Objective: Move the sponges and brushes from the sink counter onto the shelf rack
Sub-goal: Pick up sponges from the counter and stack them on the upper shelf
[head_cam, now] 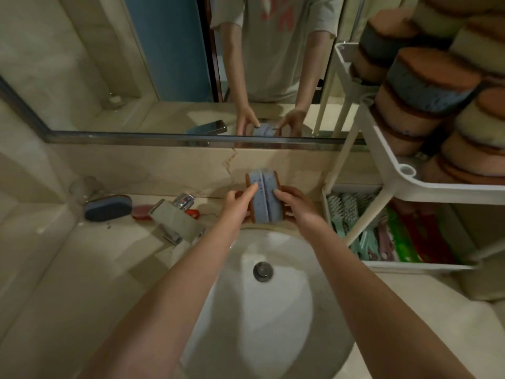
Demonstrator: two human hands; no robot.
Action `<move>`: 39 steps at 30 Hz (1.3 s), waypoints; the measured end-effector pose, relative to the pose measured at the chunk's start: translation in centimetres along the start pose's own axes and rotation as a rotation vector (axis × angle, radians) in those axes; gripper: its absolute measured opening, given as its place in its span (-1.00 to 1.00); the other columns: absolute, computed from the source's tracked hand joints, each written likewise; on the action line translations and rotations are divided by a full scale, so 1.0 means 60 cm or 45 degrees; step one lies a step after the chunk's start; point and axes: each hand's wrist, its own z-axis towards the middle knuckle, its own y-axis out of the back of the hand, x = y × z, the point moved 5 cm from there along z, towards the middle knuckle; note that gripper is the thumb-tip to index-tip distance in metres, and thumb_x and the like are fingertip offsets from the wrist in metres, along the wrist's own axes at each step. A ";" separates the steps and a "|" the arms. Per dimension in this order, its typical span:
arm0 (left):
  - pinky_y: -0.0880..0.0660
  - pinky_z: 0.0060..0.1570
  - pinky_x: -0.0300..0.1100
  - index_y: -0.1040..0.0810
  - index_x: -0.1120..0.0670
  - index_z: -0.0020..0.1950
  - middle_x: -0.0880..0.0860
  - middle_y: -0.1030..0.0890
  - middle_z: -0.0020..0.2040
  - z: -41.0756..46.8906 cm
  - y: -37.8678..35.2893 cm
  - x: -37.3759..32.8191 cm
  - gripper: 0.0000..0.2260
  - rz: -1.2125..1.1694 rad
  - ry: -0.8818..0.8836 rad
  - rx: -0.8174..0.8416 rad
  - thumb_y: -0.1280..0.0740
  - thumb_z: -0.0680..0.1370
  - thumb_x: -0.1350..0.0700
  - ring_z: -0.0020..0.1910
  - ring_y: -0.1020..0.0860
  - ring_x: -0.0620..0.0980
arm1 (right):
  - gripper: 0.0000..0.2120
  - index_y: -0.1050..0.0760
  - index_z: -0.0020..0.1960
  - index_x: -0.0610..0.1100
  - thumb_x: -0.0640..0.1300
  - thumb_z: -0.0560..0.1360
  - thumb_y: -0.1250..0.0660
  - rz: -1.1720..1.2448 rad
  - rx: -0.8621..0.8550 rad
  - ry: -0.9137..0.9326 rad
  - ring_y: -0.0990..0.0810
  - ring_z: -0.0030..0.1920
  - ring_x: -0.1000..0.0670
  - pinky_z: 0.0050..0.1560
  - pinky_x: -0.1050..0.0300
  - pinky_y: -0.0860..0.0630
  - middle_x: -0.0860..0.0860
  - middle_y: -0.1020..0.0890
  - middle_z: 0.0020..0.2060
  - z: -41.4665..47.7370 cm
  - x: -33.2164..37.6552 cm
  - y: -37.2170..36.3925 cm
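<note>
Two blue sponges with brown scouring backs [264, 196] stand on edge, pressed together, behind the sink basin. My left hand [238, 201] presses them from the left and my right hand [294, 204] from the right. Another blue sponge [108, 207] lies on the counter at the left, next to a pink brush [142, 211] and a red-handled brush [193, 213] partly hidden by the tap. The white shelf rack [388, 162] stands at the right. Its upper tier holds several stacked sponges [431, 80], its lower tier several brushes [355, 214].
A chrome tap [176, 217] stands left of my hands. The white sink basin [262, 318] with its drain is below my forearms. A mirror [164, 64] runs along the back wall and reflects a phone lying on the counter.
</note>
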 end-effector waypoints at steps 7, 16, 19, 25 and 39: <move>-0.57 0.05 0.03 -0.40 -0.05 -0.08 0.04 -0.58 -0.03 -0.091 -0.018 -0.078 -0.81 -0.184 -0.255 -0.032 -0.33 0.50 -0.12 -0.01 -0.59 0.04 | -0.66 -0.49 0.21 -0.11 0.01 0.49 -0.37 -0.018 0.025 0.325 -0.60 0.06 -0.02 0.02 0.10 -0.55 -0.04 -0.62 0.07 -0.099 0.117 0.000; -0.57 -0.04 -0.02 -0.43 0.07 0.08 0.08 -0.59 0.00 -0.220 -0.064 -0.252 -0.77 -0.452 -0.556 0.119 -0.34 0.51 -0.01 -0.04 -0.59 0.04 | -0.62 -0.46 0.33 -0.11 -0.16 0.52 -0.29 0.022 0.027 0.597 -0.58 0.12 -0.07 0.11 0.00 -0.52 -0.06 -0.60 0.15 -0.212 0.322 0.024; -0.54 0.06 0.01 -0.42 0.03 0.07 0.06 -0.58 0.00 -0.248 -0.085 -0.295 -0.81 -0.470 -0.592 0.253 -0.34 0.52 0.03 0.02 -0.57 0.05 | -0.59 -0.44 0.34 -0.11 -0.10 0.51 -0.34 0.017 -0.017 0.664 -0.57 0.15 -0.05 0.14 0.02 -0.55 -0.06 -0.59 0.17 -0.246 0.373 0.042; -0.55 0.06 -0.02 -0.39 0.07 0.23 0.08 -0.57 0.10 -0.275 -0.123 -0.342 -0.61 -0.409 -0.611 0.298 -0.38 0.48 -0.04 0.05 -0.57 0.03 | -0.58 -0.49 0.23 -0.05 0.08 0.43 -0.40 -0.355 -0.351 0.940 -0.59 0.05 0.01 0.01 0.08 -0.57 0.02 -0.61 0.06 -0.292 0.456 0.121; -0.49 -0.16 -0.17 -0.38 0.10 0.21 0.05 -0.55 0.03 -0.285 -0.146 -0.348 -0.64 -0.294 -0.616 0.313 -0.35 0.50 -0.04 -0.01 -0.54 -0.02 | -0.45 -0.40 0.29 -0.14 0.23 0.49 -0.22 -1.681 -1.108 0.712 -0.30 0.32 -0.23 0.28 -0.16 -0.27 -0.17 -0.41 0.28 -0.281 0.483 0.200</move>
